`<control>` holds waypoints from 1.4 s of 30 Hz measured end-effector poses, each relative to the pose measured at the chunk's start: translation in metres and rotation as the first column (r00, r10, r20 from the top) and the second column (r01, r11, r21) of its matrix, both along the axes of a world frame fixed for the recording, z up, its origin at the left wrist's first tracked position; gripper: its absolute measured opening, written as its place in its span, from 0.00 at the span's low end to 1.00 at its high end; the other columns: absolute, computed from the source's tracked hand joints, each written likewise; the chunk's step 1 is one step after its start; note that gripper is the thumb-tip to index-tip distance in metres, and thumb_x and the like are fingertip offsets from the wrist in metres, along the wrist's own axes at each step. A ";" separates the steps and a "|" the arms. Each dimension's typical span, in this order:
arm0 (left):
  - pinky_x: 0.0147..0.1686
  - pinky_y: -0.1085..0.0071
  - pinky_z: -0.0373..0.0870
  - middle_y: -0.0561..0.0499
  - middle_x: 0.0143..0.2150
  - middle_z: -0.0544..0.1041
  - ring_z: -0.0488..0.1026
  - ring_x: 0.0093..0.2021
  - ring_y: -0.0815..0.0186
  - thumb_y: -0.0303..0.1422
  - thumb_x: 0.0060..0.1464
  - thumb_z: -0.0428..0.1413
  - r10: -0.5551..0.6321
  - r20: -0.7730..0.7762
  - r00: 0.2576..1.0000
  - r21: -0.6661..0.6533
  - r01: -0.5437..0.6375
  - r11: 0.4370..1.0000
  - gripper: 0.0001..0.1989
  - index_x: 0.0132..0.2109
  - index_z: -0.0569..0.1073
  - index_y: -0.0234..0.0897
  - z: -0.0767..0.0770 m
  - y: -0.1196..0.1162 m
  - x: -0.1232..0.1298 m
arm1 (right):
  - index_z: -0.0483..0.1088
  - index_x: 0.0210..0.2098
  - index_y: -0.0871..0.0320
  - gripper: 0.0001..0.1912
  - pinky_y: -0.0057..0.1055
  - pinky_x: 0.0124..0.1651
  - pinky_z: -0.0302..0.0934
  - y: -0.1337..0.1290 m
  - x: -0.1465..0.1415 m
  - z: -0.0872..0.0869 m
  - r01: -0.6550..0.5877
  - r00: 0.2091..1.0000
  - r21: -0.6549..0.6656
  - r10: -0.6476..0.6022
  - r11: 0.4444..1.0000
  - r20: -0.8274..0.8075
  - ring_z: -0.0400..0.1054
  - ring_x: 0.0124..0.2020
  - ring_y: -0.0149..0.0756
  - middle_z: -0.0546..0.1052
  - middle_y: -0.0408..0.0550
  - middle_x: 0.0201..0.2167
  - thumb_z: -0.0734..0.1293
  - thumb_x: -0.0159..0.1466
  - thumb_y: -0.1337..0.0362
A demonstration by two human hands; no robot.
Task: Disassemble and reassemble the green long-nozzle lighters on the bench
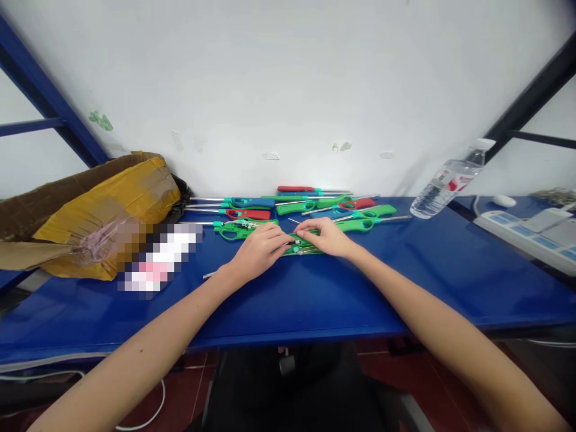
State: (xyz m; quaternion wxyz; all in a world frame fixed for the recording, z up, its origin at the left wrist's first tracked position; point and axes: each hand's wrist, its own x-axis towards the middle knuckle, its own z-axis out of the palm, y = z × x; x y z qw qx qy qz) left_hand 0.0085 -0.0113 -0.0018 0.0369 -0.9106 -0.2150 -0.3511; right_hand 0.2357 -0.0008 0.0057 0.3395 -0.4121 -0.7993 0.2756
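Both hands meet over an opened green lighter casing (306,248) that lies on the blue table, with small clear and turquoise parts showing inside. My left hand (262,249) has its fingers closed at the casing's left part. Fingers of my right hand (327,236) are pinched together over its upper edge; what they hold is too small to name. Another opened green casing (234,230) lies just left of my left hand. Behind the hands are several long-necked lighters, among them a red one (249,214), a blue one (254,203) and a green one (355,225).
A cardboard box with yellow tape (108,219) stands at the left, beside a blurred-out patch. At the right are a tilted-looking water bottle (443,186) and a white power strip (531,234). The blue table (288,312) meets a white wall behind.
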 end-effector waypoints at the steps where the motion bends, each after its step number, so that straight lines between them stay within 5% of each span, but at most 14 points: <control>1: 0.47 0.63 0.70 0.47 0.39 0.79 0.72 0.43 0.61 0.29 0.65 0.53 0.006 -0.008 1.000 -0.003 -0.006 1.000 0.09 0.46 0.77 0.37 0.000 0.001 0.000 | 0.78 0.39 0.59 0.12 0.34 0.45 0.67 -0.001 -0.001 0.000 -0.010 1.000 -0.008 0.010 1.000 -0.005 0.76 0.39 0.40 0.82 0.49 0.38 0.65 0.64 0.59; 10: 0.51 0.58 0.71 0.42 0.49 0.75 0.72 0.50 0.57 0.34 0.62 0.57 0.074 -0.050 0.996 -0.080 -0.078 0.994 0.12 0.51 0.76 0.39 -0.007 0.006 -0.005 | 0.78 0.41 0.58 0.14 0.34 0.45 0.67 0.002 -0.002 -0.006 -0.024 1.000 -0.012 0.024 1.000 0.009 0.75 0.40 0.40 0.82 0.48 0.39 0.63 0.66 0.58; 22: 0.50 0.56 0.72 0.40 0.48 0.78 0.75 0.49 0.54 0.35 0.60 0.58 0.115 -0.100 0.988 -0.120 -0.127 0.985 0.16 0.53 0.75 0.35 -0.005 0.005 -0.007 | 0.76 0.44 0.61 0.16 0.30 0.35 0.65 -0.001 -0.003 -0.002 -0.020 0.999 -0.097 0.017 0.995 -0.030 0.71 0.31 0.35 0.80 0.48 0.33 0.64 0.64 0.58; 36: 0.48 0.59 0.74 0.43 0.46 0.80 0.77 0.46 0.55 0.37 0.59 0.57 0.186 -0.079 0.979 -0.162 -0.197 0.967 0.15 0.50 0.77 0.34 -0.003 0.003 -0.006 | 0.75 0.44 0.61 0.13 0.35 0.44 0.68 0.001 0.002 0.001 -0.011 1.000 -0.070 0.010 0.997 -0.003 0.75 0.41 0.39 0.81 0.52 0.42 0.63 0.66 0.61; 42: 0.48 0.58 0.73 0.43 0.46 0.80 0.77 0.47 0.54 0.37 0.60 0.57 0.222 -0.116 0.968 -0.146 -0.238 0.960 0.16 0.52 0.76 0.35 -0.004 0.004 -0.007 | 0.76 0.42 0.60 0.13 0.34 0.45 0.69 0.005 0.004 -0.004 -0.032 0.999 -0.026 0.032 0.999 -0.017 0.75 0.39 0.36 0.81 0.50 0.41 0.63 0.60 0.73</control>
